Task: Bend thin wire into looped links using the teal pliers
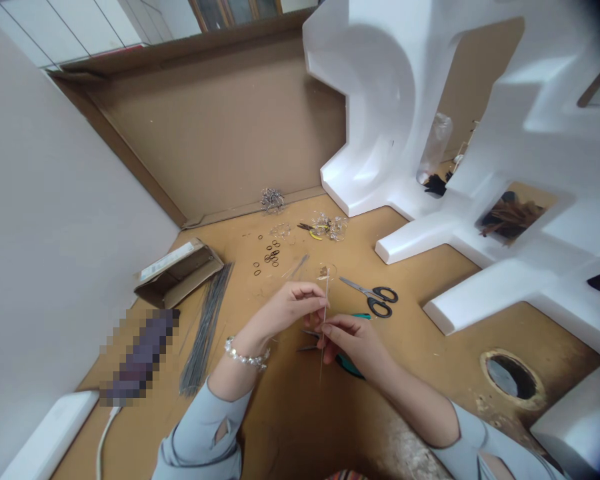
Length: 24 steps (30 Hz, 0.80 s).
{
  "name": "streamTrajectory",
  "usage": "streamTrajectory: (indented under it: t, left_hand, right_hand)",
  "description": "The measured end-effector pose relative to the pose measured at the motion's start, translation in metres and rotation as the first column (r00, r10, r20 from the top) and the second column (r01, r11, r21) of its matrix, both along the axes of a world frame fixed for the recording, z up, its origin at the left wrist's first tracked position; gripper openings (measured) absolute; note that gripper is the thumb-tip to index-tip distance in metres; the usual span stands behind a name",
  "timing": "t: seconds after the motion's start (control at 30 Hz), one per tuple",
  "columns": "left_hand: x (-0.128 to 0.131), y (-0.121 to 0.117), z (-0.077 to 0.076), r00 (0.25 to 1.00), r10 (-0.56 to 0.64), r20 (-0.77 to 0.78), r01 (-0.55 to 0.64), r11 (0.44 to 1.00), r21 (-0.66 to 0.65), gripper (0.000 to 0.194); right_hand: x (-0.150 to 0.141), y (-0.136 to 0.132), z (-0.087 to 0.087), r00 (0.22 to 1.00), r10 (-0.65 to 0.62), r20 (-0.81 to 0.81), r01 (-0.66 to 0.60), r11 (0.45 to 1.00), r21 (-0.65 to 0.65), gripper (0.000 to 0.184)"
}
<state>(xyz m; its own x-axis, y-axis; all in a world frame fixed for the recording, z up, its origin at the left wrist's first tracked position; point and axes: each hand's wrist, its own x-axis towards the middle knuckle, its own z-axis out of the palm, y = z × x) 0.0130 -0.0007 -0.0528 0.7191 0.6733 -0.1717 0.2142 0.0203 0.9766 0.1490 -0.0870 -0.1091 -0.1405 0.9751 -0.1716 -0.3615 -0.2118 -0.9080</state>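
Observation:
My left hand (297, 307) and my right hand (347, 339) meet near the middle of the table. Both pinch a thin, straight wire (327, 287), the left higher up and the right just below it. The wire stands nearly upright in the view; its exact make is too fine to tell. Beneath my right hand lie pliers with teal handles (349, 365), partly hidden. Black-handled scissors (380, 303) rest just beyond my right hand. Left of my left forearm is a bundle of long grey wires (205, 340).
Several small dark rings (271, 256) lie farther back, near yellow-handled pliers (316, 233) and wire tangles (273, 199). An open cardboard box (177, 273) and a pixelated item (145, 357) are left. A large white moulded frame (365, 120) stands right, by a round table hole (511, 377).

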Motion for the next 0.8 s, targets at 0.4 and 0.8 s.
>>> streamTrajectory:
  t: [0.4,0.8]
  left_hand:
    - [0.008,-0.003,0.002,0.984,0.173,0.03,-0.176,0.978,0.109,0.025]
    - [0.011,-0.005,0.001,0.952,0.293,0.091,-0.302,0.947,0.111,0.024]
  right_hand:
    - [-0.001,-0.001,0.003,0.999,0.013,0.039,-0.013,1.0,-0.02,0.021]
    - [-0.003,-0.001,-0.003,0.998,0.052,0.031,-0.051,0.999,-0.011,0.027]
